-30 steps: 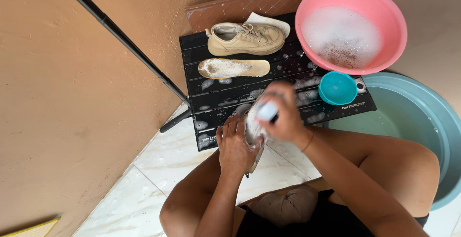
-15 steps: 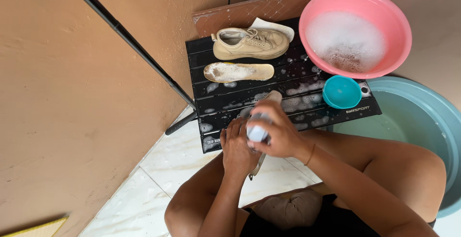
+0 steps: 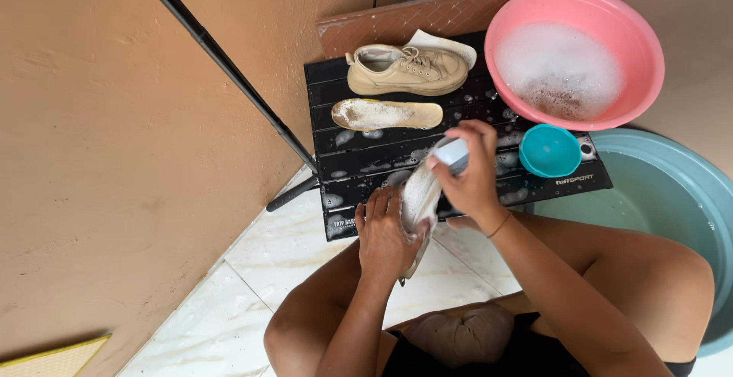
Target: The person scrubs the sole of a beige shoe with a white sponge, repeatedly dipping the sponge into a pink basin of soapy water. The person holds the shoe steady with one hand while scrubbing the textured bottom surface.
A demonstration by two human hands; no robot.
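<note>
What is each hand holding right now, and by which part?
Left hand grips the soapy beige shoe around its lower end; right hand clasps a white scrubbing brush by its back.

Our left hand [image 3: 385,236] gripping a soapy insole [image 3: 418,194], our right hand [image 3: 472,175] pressing a white brush [image 3: 452,153] on it, black slatted table [image 3: 397,163] below with a beige shoe [image 3: 406,70], second insole [image 3: 387,114], teal cup [image 3: 550,150], pink basin [image 3: 574,56] of suds.

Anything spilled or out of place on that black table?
Soap suds are spattered across the black slatted table, around the insole. Otherwise nothing stands out: the shoe, pink basin and teal cup sit upright.
</note>
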